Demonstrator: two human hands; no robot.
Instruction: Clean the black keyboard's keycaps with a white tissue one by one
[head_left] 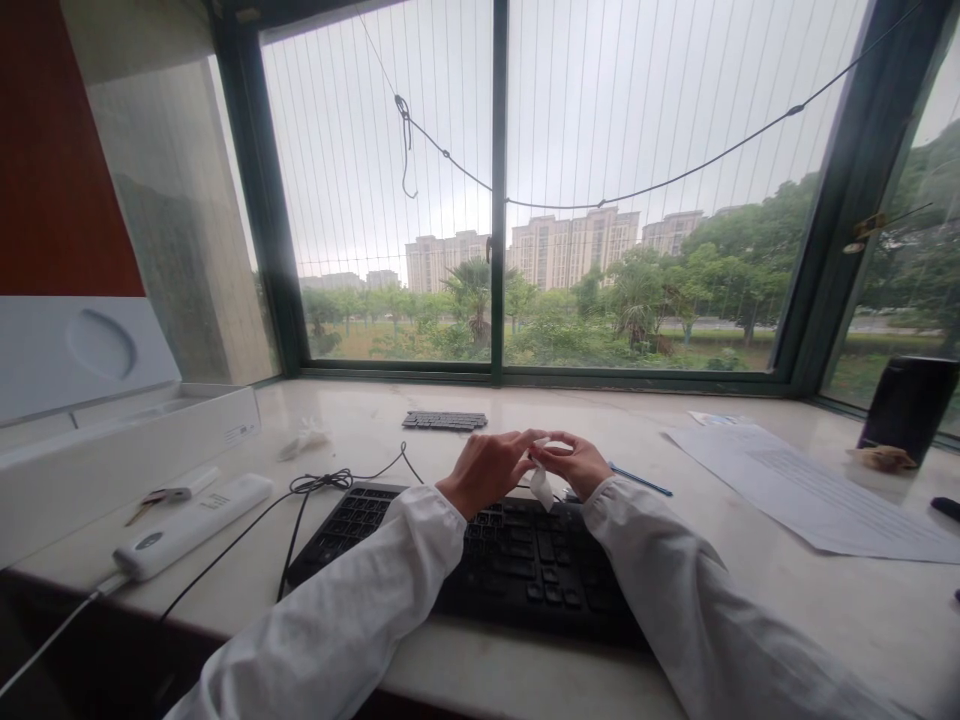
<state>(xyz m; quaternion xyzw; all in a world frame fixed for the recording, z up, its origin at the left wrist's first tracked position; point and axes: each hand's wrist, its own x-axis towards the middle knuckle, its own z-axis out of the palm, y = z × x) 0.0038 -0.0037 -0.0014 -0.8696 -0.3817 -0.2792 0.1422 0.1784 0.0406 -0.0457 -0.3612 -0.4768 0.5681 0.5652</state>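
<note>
Above a black keyboard (pixel 517 560), my left hand (pixel 486 472) and my right hand (pixel 574 464) meet with their fingertips pinched together. A crumpled white tissue (pixel 541 490) hangs down between them, gripped by the fingers of both. Something small and dark shows at the fingertips, too covered to name. The keyboard lies at the front of the sill, partly hidden under my white sleeves. Behind my hands, a block of loose keycaps (pixel 445 421) is laid out in rows near the window.
A white power strip (pixel 193 526), keys (pixel 161 497) and an open white box (pixel 135 440) are on the left. Another crumpled tissue (pixel 306 438) lies farther back. A blue pen (pixel 641 479), printed sheets (pixel 817 490) and a dark upright object (pixel 906 405) are on the right.
</note>
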